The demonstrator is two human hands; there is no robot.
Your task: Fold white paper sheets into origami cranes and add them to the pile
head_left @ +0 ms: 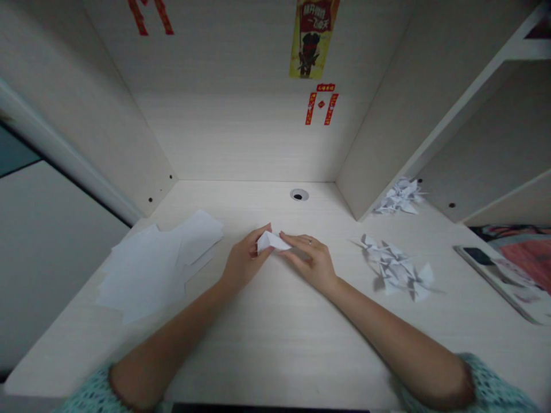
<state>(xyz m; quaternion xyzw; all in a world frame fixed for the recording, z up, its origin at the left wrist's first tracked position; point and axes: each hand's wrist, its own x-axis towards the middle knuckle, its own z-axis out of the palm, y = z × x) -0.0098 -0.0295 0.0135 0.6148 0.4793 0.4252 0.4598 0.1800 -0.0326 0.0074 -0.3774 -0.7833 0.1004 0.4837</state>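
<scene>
Between my two hands, just above the middle of the desk, is a small piece of folded white paper [271, 241]. My left hand [245, 255] pinches its left end between thumb and fingers. At the right end, the thumb and fingers of my right hand [310, 259] close on the paper's narrow tip; a ring shows on one finger. Flat sheets of white paper [146, 269] lie in an overlapping pile left of my left hand. To the right of my right hand, several folded paper cranes [398, 264] lie in a loose group.
A second heap of folded paper pieces [400, 196] rests behind the upright divider panel [387, 115]. A phone [495, 281] lies at the right beside reddish cloth [525, 258]. The desk [275, 355] has a round cable hole [299, 195] near the back wall.
</scene>
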